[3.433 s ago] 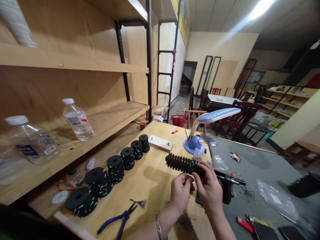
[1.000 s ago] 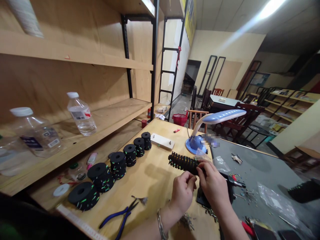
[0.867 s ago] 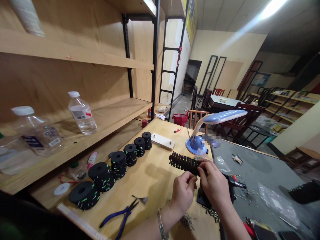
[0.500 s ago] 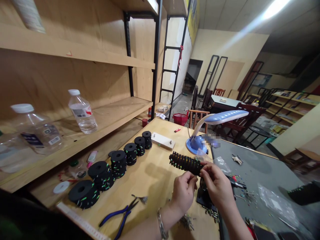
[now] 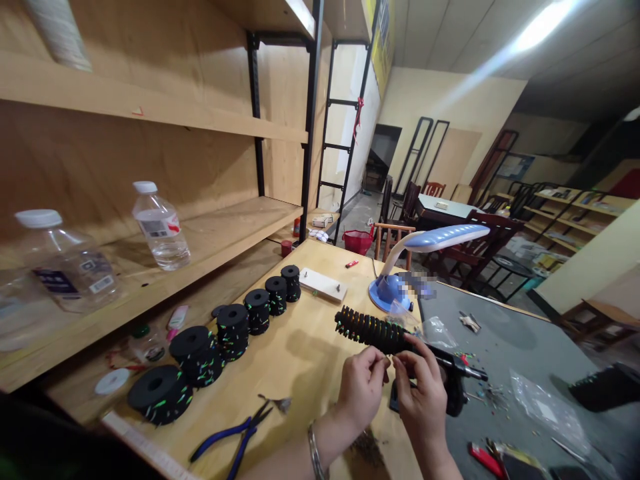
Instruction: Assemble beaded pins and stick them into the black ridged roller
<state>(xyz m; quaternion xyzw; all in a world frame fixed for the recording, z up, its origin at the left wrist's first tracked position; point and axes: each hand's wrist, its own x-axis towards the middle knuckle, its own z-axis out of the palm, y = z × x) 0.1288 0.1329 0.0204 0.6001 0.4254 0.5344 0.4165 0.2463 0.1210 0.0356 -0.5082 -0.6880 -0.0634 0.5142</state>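
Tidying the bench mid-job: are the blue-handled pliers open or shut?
Open: the blue-handled pliers lie on the wooden bench with their handles spread in a V.

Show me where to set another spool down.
Bare wood lies between the row of black spools and the left hand, above the blue pliers. A smaller patch sits between the pale wooden board and the lamp base. Crowded: the right hand, clamp and scattered bits on the grey mat.
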